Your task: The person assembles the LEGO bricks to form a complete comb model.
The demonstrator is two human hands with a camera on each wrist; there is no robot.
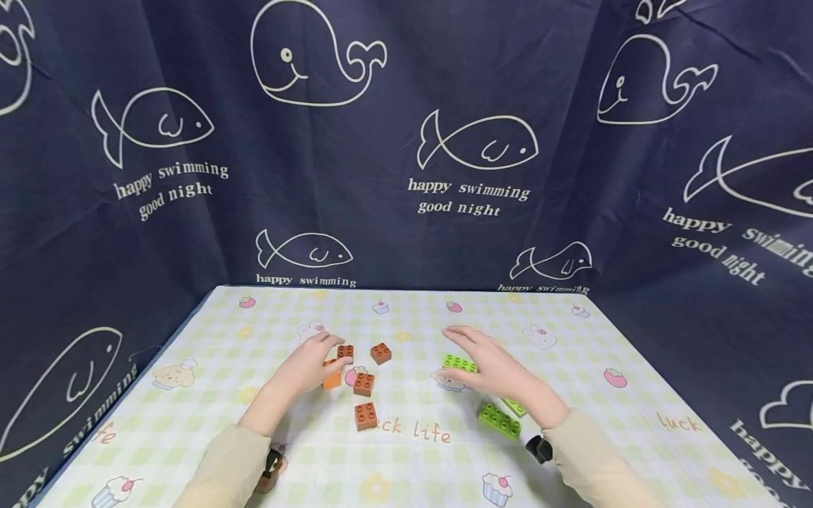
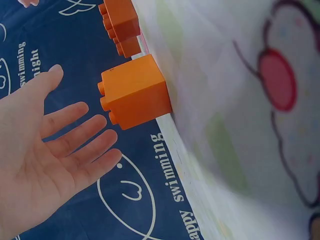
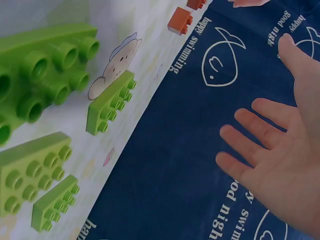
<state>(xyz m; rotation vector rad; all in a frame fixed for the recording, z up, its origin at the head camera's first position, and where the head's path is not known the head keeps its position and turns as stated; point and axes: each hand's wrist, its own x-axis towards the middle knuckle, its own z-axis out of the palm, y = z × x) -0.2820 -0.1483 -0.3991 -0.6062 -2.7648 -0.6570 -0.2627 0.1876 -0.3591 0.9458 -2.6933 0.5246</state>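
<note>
My left hand (image 1: 311,365) is held above the orange brick (image 1: 332,382), its fingers relaxed and holding nothing. In the left wrist view, a gap shows between those fingers and the orange brick (image 2: 135,92). Several reddish-brown square bricks (image 1: 364,384) lie just right of this hand, one of them (image 1: 346,352) near its fingertips. On the other side, my right hand (image 1: 488,361) hovers with spread fingers over green bricks, empty too. A light green brick (image 1: 459,363) is partly behind it, and a darker green brick (image 1: 500,420) lies below the wrist. Several green bricks (image 3: 112,102) show in the right wrist view.
A checked cloth with printed cakes and animals covers the table (image 1: 406,466). Dark blue curtains (image 1: 394,141) with white fish and whales hang behind and at both sides. Dark wrist devices (image 1: 540,449) sit beneath the sleeves.
</note>
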